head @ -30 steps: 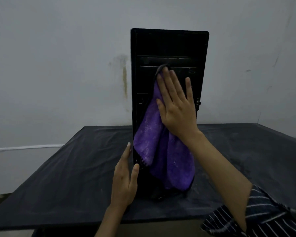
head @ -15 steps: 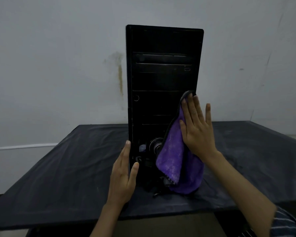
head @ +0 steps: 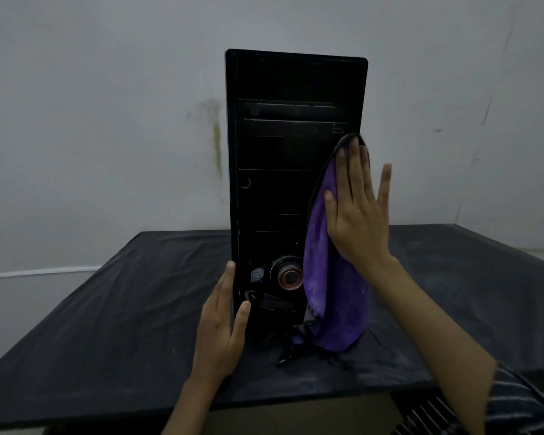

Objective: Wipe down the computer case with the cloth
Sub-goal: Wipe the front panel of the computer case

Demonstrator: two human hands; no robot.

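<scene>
The computer case (head: 296, 189) stands upright on the black table (head: 107, 324); keep it braced at its lower left edge with your left hand (head: 222, 328), fingers straight. Your right hand (head: 357, 211) presses the purple cloth (head: 330, 293) flat, fingers slightly spread, on the front's right edge; work in overlapping vertical passes with even pressure.

Counting up: one black computer case (head: 283, 146), one purple cloth (head: 333, 293), one dark table (head: 107, 324), two hands – left hand (head: 220, 328), right hand (head: 355, 215).
</scene>
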